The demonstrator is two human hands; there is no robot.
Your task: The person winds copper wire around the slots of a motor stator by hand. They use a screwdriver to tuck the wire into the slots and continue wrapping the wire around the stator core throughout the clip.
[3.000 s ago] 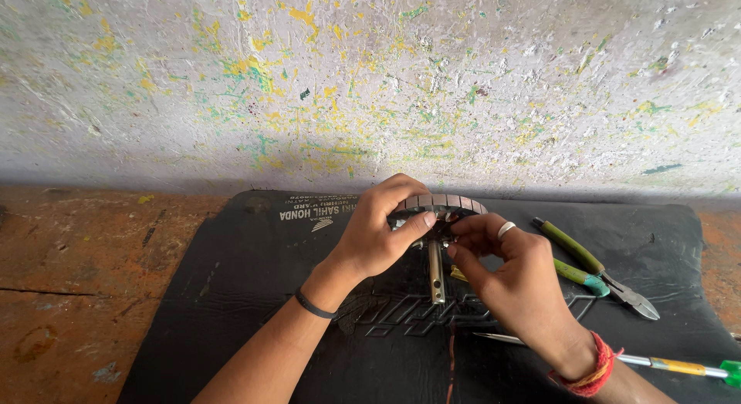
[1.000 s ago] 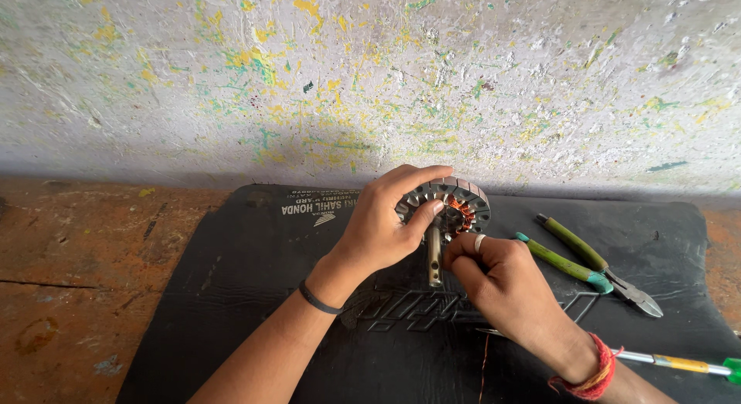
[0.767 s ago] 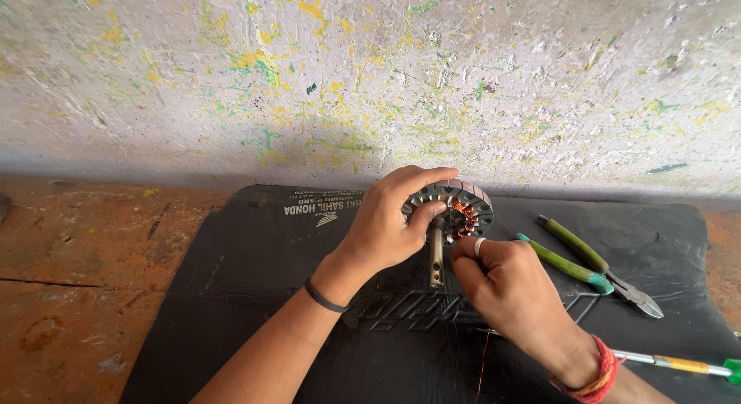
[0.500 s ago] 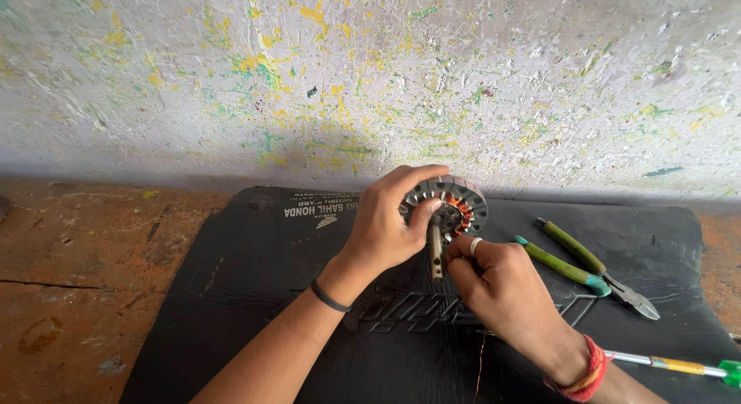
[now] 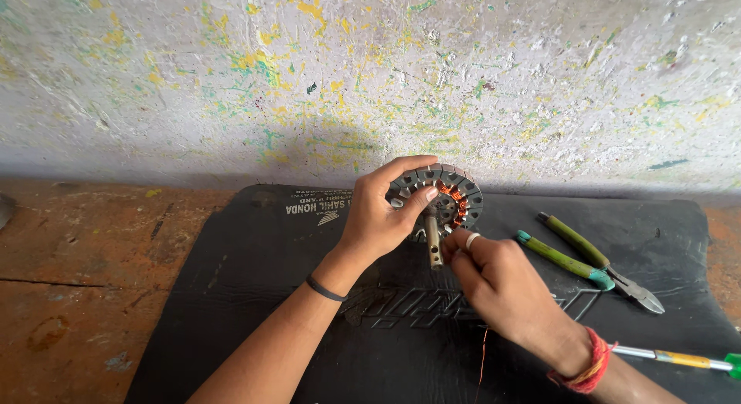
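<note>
My left hand grips the round stator upright above the black mat; my right hand pinches shut just below its shaft; pliers lie right.

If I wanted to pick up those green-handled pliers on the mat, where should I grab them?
Probably by the two green handles of the pliers, coming from above on the wall side. The handles are long, padded and splay apart there, lying flat on the black mat, while the metal jaws point toward the near right. The right hand sits just left of them, so reach in from the right.
</note>
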